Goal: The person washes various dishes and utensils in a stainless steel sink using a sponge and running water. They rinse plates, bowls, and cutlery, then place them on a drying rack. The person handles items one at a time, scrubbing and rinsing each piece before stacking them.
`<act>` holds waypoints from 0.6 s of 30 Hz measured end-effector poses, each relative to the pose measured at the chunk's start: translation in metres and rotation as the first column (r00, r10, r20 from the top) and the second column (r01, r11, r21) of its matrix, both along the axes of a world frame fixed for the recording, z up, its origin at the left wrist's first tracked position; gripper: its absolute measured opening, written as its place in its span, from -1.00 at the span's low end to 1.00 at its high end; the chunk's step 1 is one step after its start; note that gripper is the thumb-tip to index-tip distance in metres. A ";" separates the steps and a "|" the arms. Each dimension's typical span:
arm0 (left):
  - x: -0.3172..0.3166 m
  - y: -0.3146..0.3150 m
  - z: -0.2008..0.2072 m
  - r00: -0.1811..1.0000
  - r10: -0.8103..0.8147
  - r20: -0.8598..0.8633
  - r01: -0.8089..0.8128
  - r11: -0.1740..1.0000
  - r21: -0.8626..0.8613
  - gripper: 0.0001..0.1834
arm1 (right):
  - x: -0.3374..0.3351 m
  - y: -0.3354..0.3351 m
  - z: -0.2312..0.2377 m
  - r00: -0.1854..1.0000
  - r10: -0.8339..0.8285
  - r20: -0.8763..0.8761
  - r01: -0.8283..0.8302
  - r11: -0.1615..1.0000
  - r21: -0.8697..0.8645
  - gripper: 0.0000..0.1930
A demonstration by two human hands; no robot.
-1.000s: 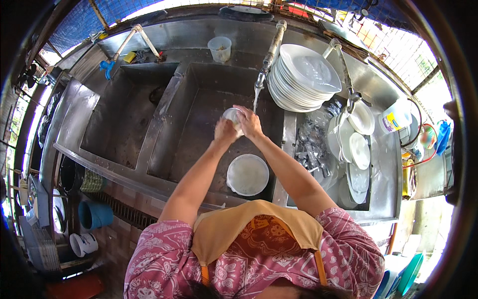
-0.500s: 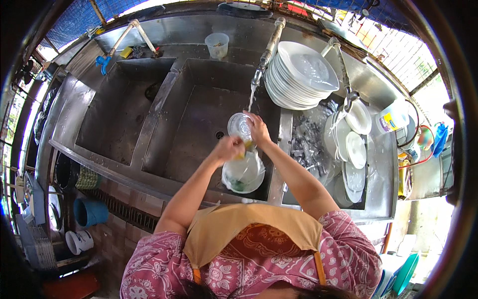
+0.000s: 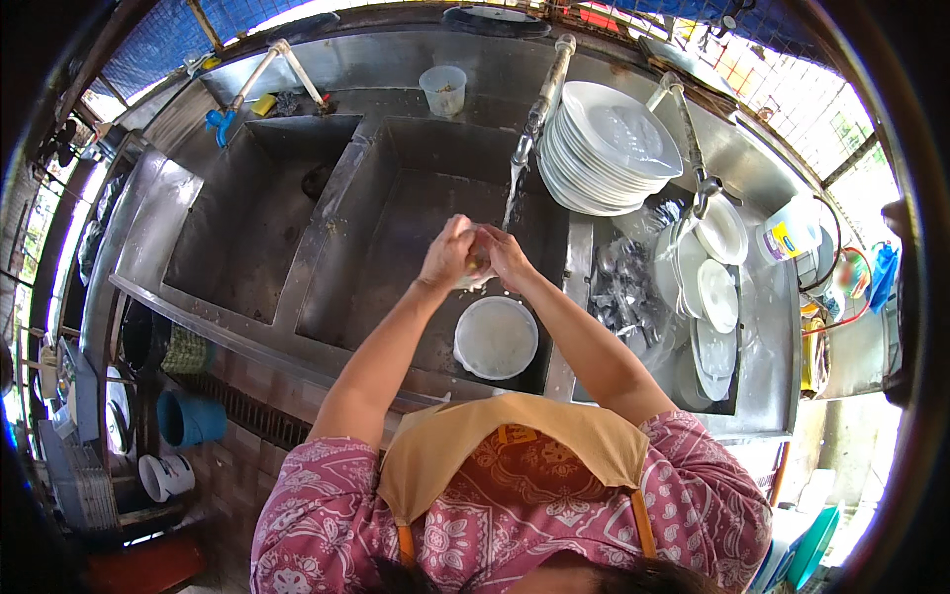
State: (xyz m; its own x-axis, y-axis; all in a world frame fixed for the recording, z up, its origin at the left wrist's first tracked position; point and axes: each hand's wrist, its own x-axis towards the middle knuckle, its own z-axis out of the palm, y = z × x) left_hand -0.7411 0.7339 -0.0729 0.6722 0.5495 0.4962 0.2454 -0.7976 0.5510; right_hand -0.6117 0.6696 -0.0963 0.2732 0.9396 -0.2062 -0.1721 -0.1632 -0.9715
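Here, seen from above the person's head:
Left hand: the left hand [image 3: 447,252] is over the right-hand basin of a steel sink [image 3: 396,238], fingers curled around a small pale object [image 3: 478,265] held between both hands.
Right hand: the right hand [image 3: 507,257] presses against the same object from the other side, touching the left hand; both are clamped together on it. What the object is cannot be told, as the hands hide most of it.
Water: a thin stream [image 3: 513,193] falls from a long tap [image 3: 546,89] just beside the hands.
Below the hands: a round white bowl [image 3: 496,339] sits in the basin, near the person's body.
To the right: a leaning stack of white plates [image 3: 609,148] and more white dishes [image 3: 714,282] in a rack.
Behind the sink: a clear plastic cup [image 3: 443,89].
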 end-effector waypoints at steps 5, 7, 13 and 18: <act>-0.007 -0.031 -0.009 0.943 -0.092 -0.320 0.065 0.993 -0.094 -0.73 | 0.029 0.001 0.001 0.949 -0.006 0.315 -0.009 0.999 0.048 -0.70; -0.003 -0.051 -0.005 0.971 -0.112 -0.210 0.063 0.972 -0.226 -0.66 | 0.029 0.005 0.002 0.981 0.166 0.104 -0.163 0.986 -0.043 -0.59; -0.010 0.012 0.032 0.964 0.207 0.166 0.127 0.188 -0.974 -0.68 | 0.010 0.011 0.019 0.875 0.103 -0.474 -0.195 0.969 -0.149 -0.37; -0.017 0.010 0.004 0.957 0.260 0.124 -0.249 0.963 -0.099 -0.62 | -0.012 0.021 -0.010 0.558 -0.420 -0.716 0.122 0.894 -0.430 -0.47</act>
State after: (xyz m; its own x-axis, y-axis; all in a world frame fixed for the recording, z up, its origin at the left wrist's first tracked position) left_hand -0.7584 0.7435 -0.0685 0.4345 0.7362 0.5188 0.3537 -0.6692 0.6535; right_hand -0.6237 0.6901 -0.1065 0.0975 0.6939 -0.7135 -0.9134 -0.2222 -0.3410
